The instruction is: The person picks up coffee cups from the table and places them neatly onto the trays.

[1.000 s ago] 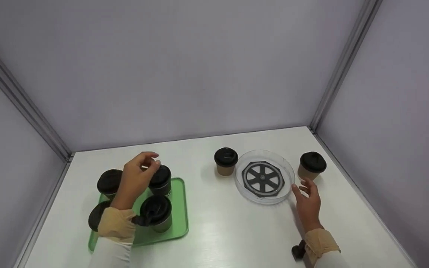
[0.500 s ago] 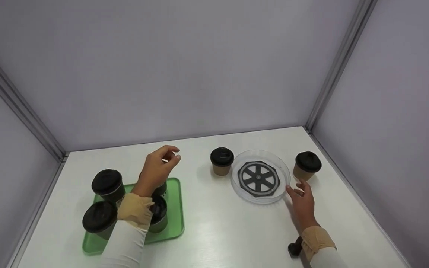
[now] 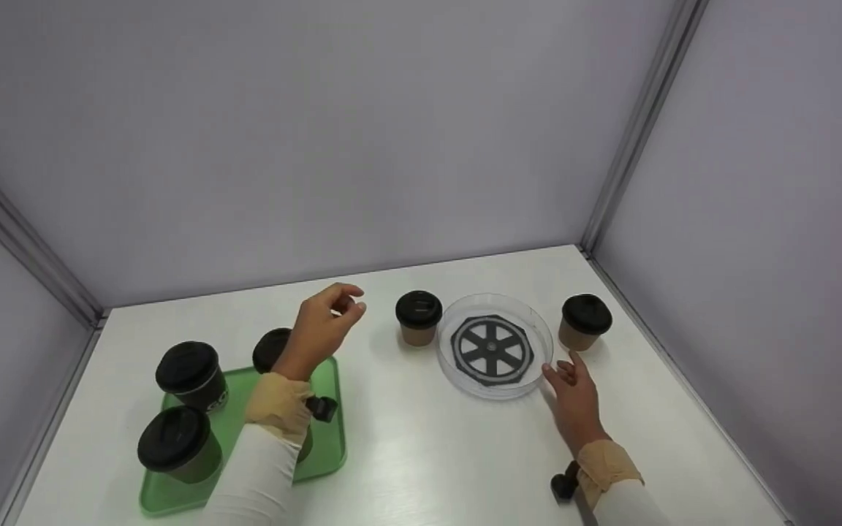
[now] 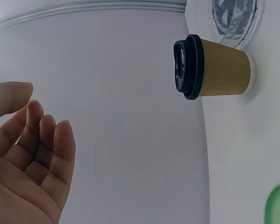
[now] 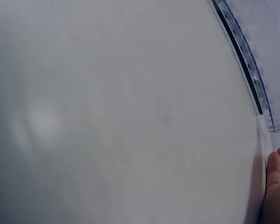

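Note:
In the head view my left hand (image 3: 321, 325) hangs above the back edge of the green tray (image 3: 332, 431), fingers loosely bent and holding nothing. Just to its right stands a small brown paper cup with a black lid (image 3: 419, 320); the left wrist view shows this lidded cup (image 4: 224, 70) apart from the hand (image 4: 37, 158). My right hand (image 3: 574, 398) is by the right rim of a clear round dish (image 3: 494, 392), its thumb tip right at the rim and its fingers relaxed. Behind that hand is another lidded cup (image 3: 584, 325).
Lidded cups stand on the tray at left, among them a front one (image 3: 180, 442) and a back one (image 3: 191, 372); my left forearm covers part of another. A black six-spoked wheel pattern (image 3: 492, 349) shows in the dish. Grey panels (image 3: 362, 146) enclose the white table.
My left hand has moved right from over the tray's cups toward the cup beside the dish. The right hand stays by the dish. The whole head view has shifted slightly.

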Tool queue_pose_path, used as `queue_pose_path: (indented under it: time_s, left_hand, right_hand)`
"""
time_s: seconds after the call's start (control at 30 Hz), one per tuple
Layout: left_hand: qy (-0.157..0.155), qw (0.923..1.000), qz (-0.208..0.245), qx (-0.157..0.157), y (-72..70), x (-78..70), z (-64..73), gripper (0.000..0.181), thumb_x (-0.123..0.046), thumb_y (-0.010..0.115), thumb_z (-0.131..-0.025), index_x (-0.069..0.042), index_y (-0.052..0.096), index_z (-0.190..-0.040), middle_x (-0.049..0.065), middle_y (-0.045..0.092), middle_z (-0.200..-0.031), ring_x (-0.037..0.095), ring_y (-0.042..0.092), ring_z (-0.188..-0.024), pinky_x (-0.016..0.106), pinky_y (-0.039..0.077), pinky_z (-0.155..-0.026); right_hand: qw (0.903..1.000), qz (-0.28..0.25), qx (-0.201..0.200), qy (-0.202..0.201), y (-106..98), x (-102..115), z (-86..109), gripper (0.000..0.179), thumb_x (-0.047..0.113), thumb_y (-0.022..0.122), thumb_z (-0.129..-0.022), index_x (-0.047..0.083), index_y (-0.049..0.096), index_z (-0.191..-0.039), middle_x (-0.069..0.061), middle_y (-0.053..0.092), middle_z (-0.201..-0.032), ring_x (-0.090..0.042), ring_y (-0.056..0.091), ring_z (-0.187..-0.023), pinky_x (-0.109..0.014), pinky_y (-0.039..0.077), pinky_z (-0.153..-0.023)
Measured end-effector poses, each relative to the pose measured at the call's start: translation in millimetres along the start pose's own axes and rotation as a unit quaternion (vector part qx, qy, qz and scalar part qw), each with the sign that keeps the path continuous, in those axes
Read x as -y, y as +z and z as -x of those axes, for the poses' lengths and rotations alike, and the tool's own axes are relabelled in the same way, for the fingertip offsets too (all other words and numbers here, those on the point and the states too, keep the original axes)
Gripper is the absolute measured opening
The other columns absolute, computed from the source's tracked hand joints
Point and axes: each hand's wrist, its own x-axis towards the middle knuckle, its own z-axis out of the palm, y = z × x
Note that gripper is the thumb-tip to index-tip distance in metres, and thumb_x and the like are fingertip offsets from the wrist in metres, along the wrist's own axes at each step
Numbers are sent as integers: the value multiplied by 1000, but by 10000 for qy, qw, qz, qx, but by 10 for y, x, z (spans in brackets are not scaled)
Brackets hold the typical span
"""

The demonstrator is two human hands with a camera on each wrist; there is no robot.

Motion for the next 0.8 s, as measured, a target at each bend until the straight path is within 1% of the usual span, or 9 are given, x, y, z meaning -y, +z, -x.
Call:
queue_pose_path:
  time_s: [0.17,0.3,0.43,0.6,0.8]
  left_hand:
    - [-138,9998,-44,155,65,27,-57,17,-15,66,-93,-10,68,-109,1,60,-85,17,56,-83,34,49,-76]
    - [-313,9991,-119,268,131,68,-129,18,-16,66,-94,-10,67,-111,2,61,-91,18,56,-86,33,48,-75]
    - [-407,9985,-149,332,203,84,-201,20,-16,66,-93,-10,67,-112,2,62,-96,18,57,-88,33,48,-74]
    - [-449,9981,-107,419,279,84,-249,21,-17,65,-94,-10,66,-114,3,63,-101,18,58,-91,35,49,-75]
    - [-352,9979,-76,532,429,110,-321,23,-13,66,-93,-8,65,-115,7,63,-107,19,59,-95,35,50,-83]
  right_hand:
    - [9999,-14,90,114,26,3,21,94,57,63,-88,17,14,-157,-12,42,-144,-26,40,-131,-46,31,-107]
    - [9998,123,83,166,21,-4,14,89,49,65,-91,18,13,-158,-12,42,-145,-27,37,-134,-45,30,-109]
    - [9996,157,73,230,9,-13,-3,86,42,65,-93,19,14,-158,-12,42,-145,-28,35,-137,-45,29,-110]
    - [9997,113,77,196,21,-3,1,85,43,65,-93,18,15,-157,-11,45,-144,-26,36,-137,-45,28,-111]
    - [9995,185,116,224,13,41,14,88,45,65,-92,18,14,-158,-10,45,-146,-25,35,-138,-44,26,-112]
